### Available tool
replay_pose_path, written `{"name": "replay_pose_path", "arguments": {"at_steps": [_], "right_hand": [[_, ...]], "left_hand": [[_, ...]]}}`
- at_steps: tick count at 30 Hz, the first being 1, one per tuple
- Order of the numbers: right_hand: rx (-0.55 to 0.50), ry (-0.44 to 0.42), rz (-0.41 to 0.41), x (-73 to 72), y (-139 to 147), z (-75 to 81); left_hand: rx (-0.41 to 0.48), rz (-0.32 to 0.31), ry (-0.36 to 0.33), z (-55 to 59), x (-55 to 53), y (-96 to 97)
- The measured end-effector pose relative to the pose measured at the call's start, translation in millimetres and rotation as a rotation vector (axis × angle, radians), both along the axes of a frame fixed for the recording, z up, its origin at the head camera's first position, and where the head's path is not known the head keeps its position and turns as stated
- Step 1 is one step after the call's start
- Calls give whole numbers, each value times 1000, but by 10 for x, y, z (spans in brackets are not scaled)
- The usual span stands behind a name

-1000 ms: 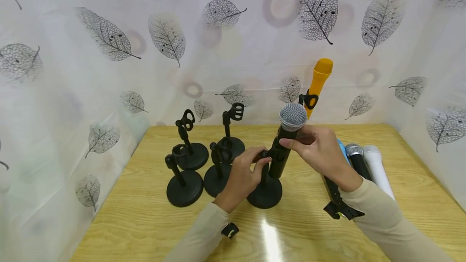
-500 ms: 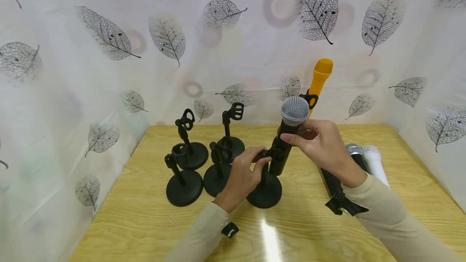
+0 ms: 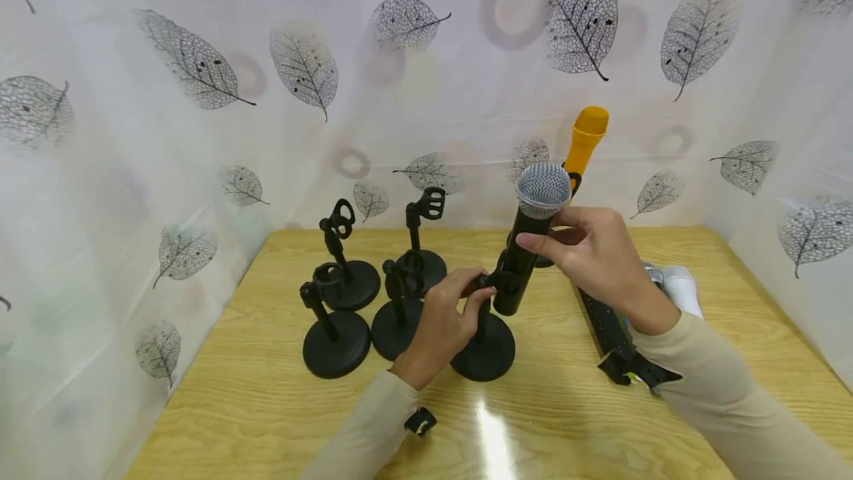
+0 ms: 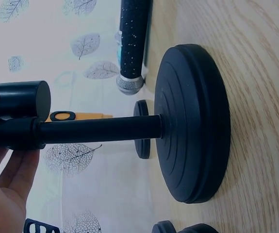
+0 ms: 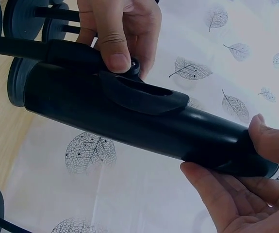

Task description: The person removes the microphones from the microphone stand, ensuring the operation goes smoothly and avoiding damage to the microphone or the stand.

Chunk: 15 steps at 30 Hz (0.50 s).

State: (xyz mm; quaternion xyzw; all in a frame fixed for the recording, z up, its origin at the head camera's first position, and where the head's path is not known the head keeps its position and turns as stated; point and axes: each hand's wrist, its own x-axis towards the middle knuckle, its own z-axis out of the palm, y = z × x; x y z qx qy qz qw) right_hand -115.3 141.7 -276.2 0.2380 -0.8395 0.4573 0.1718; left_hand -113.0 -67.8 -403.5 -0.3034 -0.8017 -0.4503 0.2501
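A black microphone (image 3: 520, 254) with a silver mesh head leans in the clip of a black desk stand (image 3: 483, 350). My right hand (image 3: 596, 261) pinches its body just below the mesh, thumb on the near side. At the top of that stand, my left hand (image 3: 445, 321) pinches the joint under the clip (image 5: 144, 94) between thumb and fingers. In the left wrist view the stand's round base (image 4: 192, 124) rests on the table and the microphone's butt end (image 4: 25, 100) juts out beside the pole.
Several black stands with bare clips, one of them a stand (image 3: 336, 343), are grouped at left. A yellow microphone (image 3: 588, 135) sits in a stand behind. At right lie a speckled black microphone (image 3: 603, 324) and a white microphone (image 3: 683, 290), partly behind the right arm.
The right hand has moved upward and slightly right, and the microphone has slid up through the clip with it. The left hand and the stand have stayed in place.
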Motion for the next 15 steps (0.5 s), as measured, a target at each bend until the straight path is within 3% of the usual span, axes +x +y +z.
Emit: {"name": "replay_pose_path", "arguments": {"at_steps": [15], "right_hand": [[14, -11, -11, 11, 20, 121]], "left_hand": [[-6, 7, 18, -20, -3, 0]]}}
